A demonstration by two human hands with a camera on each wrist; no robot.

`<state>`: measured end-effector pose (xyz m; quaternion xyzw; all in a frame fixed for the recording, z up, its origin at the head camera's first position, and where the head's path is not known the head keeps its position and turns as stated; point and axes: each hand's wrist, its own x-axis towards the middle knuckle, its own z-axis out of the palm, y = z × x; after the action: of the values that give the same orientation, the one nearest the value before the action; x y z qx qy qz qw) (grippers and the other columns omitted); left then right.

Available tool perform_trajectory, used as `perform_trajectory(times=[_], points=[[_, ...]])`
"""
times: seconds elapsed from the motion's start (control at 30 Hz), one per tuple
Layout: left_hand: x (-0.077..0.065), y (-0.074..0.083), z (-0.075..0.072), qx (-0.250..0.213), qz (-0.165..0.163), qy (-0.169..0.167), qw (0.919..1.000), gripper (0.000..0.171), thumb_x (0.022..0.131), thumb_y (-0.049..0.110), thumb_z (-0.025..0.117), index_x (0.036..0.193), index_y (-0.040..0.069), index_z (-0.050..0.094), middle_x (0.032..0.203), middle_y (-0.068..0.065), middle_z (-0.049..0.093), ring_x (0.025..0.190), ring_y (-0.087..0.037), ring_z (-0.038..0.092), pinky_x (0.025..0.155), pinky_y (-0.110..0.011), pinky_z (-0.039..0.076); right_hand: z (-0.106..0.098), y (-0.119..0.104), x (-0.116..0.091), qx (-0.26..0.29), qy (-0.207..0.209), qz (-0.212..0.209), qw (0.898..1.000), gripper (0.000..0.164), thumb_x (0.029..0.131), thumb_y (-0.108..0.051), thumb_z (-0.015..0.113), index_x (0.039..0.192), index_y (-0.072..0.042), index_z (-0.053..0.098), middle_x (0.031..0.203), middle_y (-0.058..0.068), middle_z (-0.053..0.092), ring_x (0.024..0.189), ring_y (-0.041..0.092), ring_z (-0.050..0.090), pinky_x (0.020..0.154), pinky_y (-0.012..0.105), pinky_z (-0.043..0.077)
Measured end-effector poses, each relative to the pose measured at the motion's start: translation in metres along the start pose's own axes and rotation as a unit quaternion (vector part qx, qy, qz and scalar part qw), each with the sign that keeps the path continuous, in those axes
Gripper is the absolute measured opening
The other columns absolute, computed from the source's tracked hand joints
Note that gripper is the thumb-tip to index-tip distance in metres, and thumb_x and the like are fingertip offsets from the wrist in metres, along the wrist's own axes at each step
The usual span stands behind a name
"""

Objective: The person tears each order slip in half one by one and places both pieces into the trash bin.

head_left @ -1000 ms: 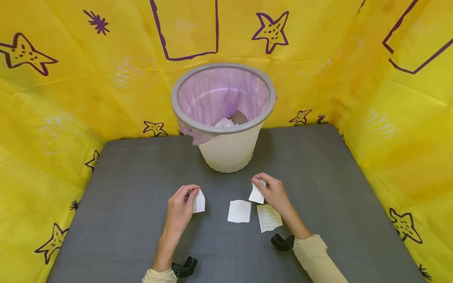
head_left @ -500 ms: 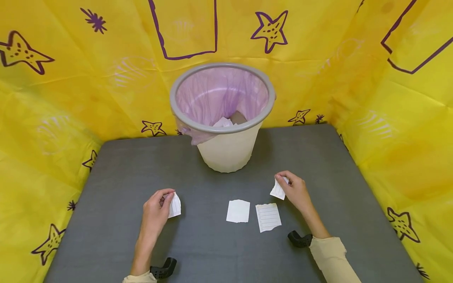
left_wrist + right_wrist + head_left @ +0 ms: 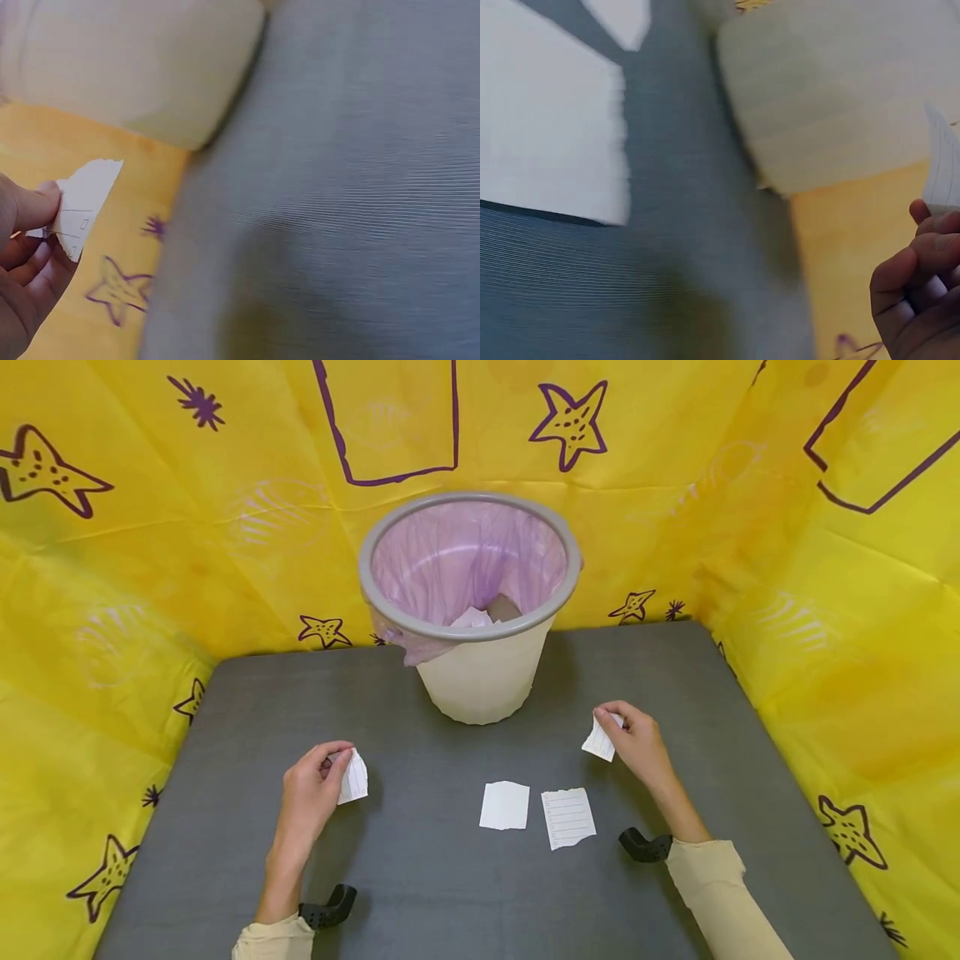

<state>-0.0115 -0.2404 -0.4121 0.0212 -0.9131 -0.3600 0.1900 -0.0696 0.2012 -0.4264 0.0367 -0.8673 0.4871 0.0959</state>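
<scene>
Between thumb and fingers, my left hand [image 3: 311, 787] pinches a torn piece of lined paper [image 3: 355, 777], raised over the left part of the table; the left wrist view shows the scrap's [image 3: 86, 206] ragged edge. My right hand [image 3: 637, 745] pinches another torn lined scrap [image 3: 600, 739] on the right side, partly cut off in the right wrist view. Between the hands, two pieces lie flat and apart: a blank white paper piece [image 3: 505, 806] and a lined paper piece [image 3: 568, 818] with a torn lower edge.
A pale waste bin [image 3: 480, 685] with a grey rim and pinkish liner stands at the table's back. Crumpled white paper [image 3: 474, 617] and a brownish piece [image 3: 502, 607] lie inside. Yellow patterned cloth [image 3: 675, 527] walls surround the grey table [image 3: 420, 877].
Both hands have moved apart, left hand leftward and right hand rightward, each carrying its scrap. Lately both have also shifted slightly toward the back. The two flat pieces have stayed put.
</scene>
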Motion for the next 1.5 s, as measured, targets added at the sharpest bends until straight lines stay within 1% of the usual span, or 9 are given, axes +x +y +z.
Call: perform_trajectory(times=[0.23, 0.47, 0.53, 0.63, 0.77, 0.9, 1.13, 1.33, 1.5], points=[[0.043, 0.024, -0.025, -0.024, 0.035, 0.009, 0.9991, 0.011, 0.09, 0.012, 0.068, 0.098, 0.005, 0.073, 0.081, -0.011, 0.068, 0.064, 0.003, 0.047, 0.057, -0.008, 0.037, -0.027, -0.037, 0.035, -0.011, -0.024, -0.028, 0.999, 0.02, 0.095, -0.018, 0.062, 0.101, -0.001, 0.07, 0.087, 0.019, 0.067, 0.056, 0.001, 0.048, 0.05, 0.016, 0.039], [0.063, 0.037, -0.035, -0.025, 0.048, -0.006, 0.9985, 0.014, 0.092, 0.015, 0.066, 0.101, 0.005, 0.073, 0.082, -0.012, 0.068, 0.066, -0.001, 0.047, 0.059, -0.009, 0.037, -0.034, -0.052, 0.051, -0.022, -0.045, -0.039, 0.998, 0.019, 0.095, -0.017, 0.062, 0.102, -0.001, 0.07, 0.088, 0.017, 0.068, 0.054, 0.002, 0.046, 0.048, 0.017, 0.038], [0.069, 0.04, -0.039, -0.016, 0.046, -0.016, 0.9987, 0.016, 0.093, 0.016, 0.065, 0.102, 0.005, 0.073, 0.082, -0.013, 0.068, 0.066, -0.002, 0.047, 0.058, -0.01, 0.038, -0.036, -0.056, 0.056, -0.021, -0.052, -0.038, 0.998, 0.019, 0.095, -0.016, 0.062, 0.103, -0.001, 0.069, 0.086, 0.012, 0.068, 0.055, 0.002, 0.048, 0.049, 0.017, 0.039], [0.083, 0.048, -0.051, -0.006, 0.046, -0.028, 0.9986, 0.02, 0.094, 0.02, 0.064, 0.104, 0.004, 0.072, 0.081, -0.012, 0.066, 0.066, -0.002, 0.047, 0.057, -0.011, 0.037, -0.045, -0.068, 0.065, 0.012, -0.058, -0.021, 0.998, 0.022, 0.096, -0.018, 0.061, 0.105, 0.0, 0.068, 0.083, -0.003, 0.066, 0.056, 0.002, 0.05, 0.049, 0.018, 0.042], [0.108, 0.064, -0.071, -0.022, 0.052, -0.021, 0.9982, 0.025, 0.094, 0.023, 0.064, 0.106, 0.003, 0.072, 0.079, 0.003, 0.063, 0.066, -0.001, 0.047, 0.056, -0.011, 0.037, -0.059, -0.091, 0.08, 0.083, -0.054, -0.007, 0.995, 0.024, 0.096, -0.023, 0.061, 0.103, -0.001, 0.067, 0.076, -0.013, 0.06, 0.057, 0.004, 0.053, 0.05, 0.018, 0.044], [0.121, 0.078, -0.084, -0.041, 0.057, -0.016, 0.9974, 0.025, 0.092, 0.021, 0.066, 0.107, 0.002, 0.073, 0.076, 0.022, 0.057, 0.065, 0.0, 0.049, 0.054, -0.011, 0.038, -0.067, -0.11, 0.088, 0.086, -0.057, -0.015, 0.995, 0.029, 0.095, -0.028, 0.062, 0.105, -0.001, 0.068, 0.078, -0.012, 0.062, 0.057, 0.008, 0.053, 0.049, 0.019, 0.045], [0.134, 0.096, -0.092, -0.041, 0.062, -0.018, 0.9971, 0.025, 0.092, 0.02, 0.066, 0.107, 0.001, 0.072, 0.074, 0.026, 0.055, 0.065, 0.0, 0.049, 0.055, -0.011, 0.038, -0.076, -0.125, 0.097, 0.04, -0.059, -0.05, 0.996, 0.029, 0.096, -0.026, 0.06, 0.106, 0.001, 0.067, 0.072, -0.015, 0.062, 0.053, 0.007, 0.051, 0.048, 0.02, 0.042], [0.156, 0.135, -0.101, -0.042, 0.08, -0.017, 0.9957, 0.028, 0.093, 0.028, 0.064, 0.108, 0.007, 0.073, 0.077, 0.019, 0.058, 0.069, -0.005, 0.05, 0.059, -0.014, 0.038, -0.077, -0.155, 0.111, 0.039, -0.034, -0.09, 0.995, 0.028, 0.095, -0.025, 0.062, 0.106, -0.001, 0.069, 0.07, -0.014, 0.06, 0.051, 0.008, 0.046, 0.046, 0.019, 0.039], [0.165, 0.162, -0.097, -0.052, 0.104, -0.033, 0.9926, 0.028, 0.094, 0.027, 0.062, 0.11, 0.006, 0.072, 0.083, 0.009, 0.061, 0.072, -0.008, 0.051, 0.064, -0.015, 0.04, -0.07, -0.174, 0.118, 0.025, -0.033, -0.107, 0.993, 0.027, 0.094, -0.028, 0.062, 0.104, -0.004, 0.07, 0.073, -0.014, 0.059, 0.054, 0.008, 0.045, 0.049, 0.019, 0.039]])
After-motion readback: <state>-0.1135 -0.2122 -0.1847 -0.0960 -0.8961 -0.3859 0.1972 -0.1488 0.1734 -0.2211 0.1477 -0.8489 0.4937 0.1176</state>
